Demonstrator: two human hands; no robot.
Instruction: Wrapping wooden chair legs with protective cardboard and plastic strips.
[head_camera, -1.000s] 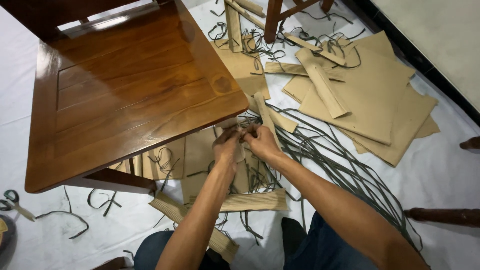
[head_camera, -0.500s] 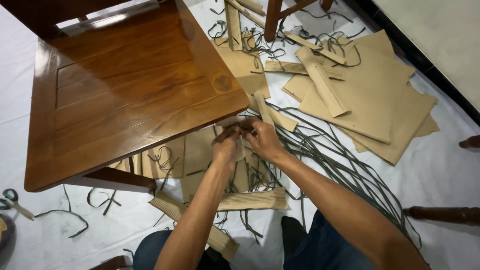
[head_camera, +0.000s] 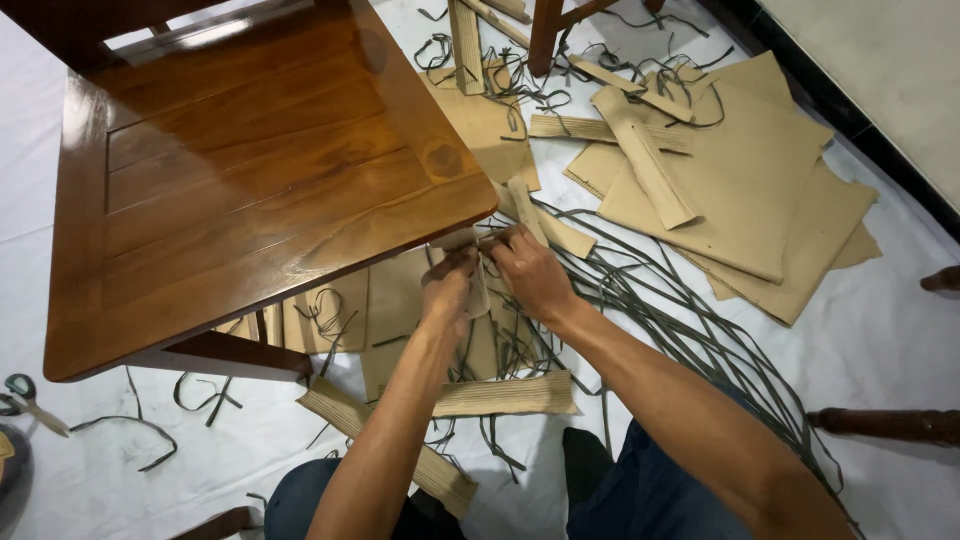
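My left hand (head_camera: 446, 287) and my right hand (head_camera: 528, 272) meet just under the front right corner of a polished wooden chair seat (head_camera: 250, 170). Both grip a tan corrugated cardboard wrap (head_camera: 478, 290) that sits around the chair leg below that corner; the leg itself is hidden by the hands and the wrap. A thin grey-green strap (head_camera: 487, 260) runs between my fingers at the wrap. My forearms reach in from the bottom of the view, above my dark blue trousers.
Flat cardboard sheets (head_camera: 760, 190) and folded cardboard strips (head_camera: 645, 160) lie at the right on white floor covering. Many grey-green straps (head_camera: 660, 320) trail across the floor. Scissors (head_camera: 22, 398) lie at the left edge. Another chair's leg (head_camera: 545, 35) stands at the top; a turned wooden leg (head_camera: 890, 425) lies right.
Both hands have moved slightly up toward the seat corner and shifted on the wrap; the right hand's fingers now press over its top. The view has tilted a little.
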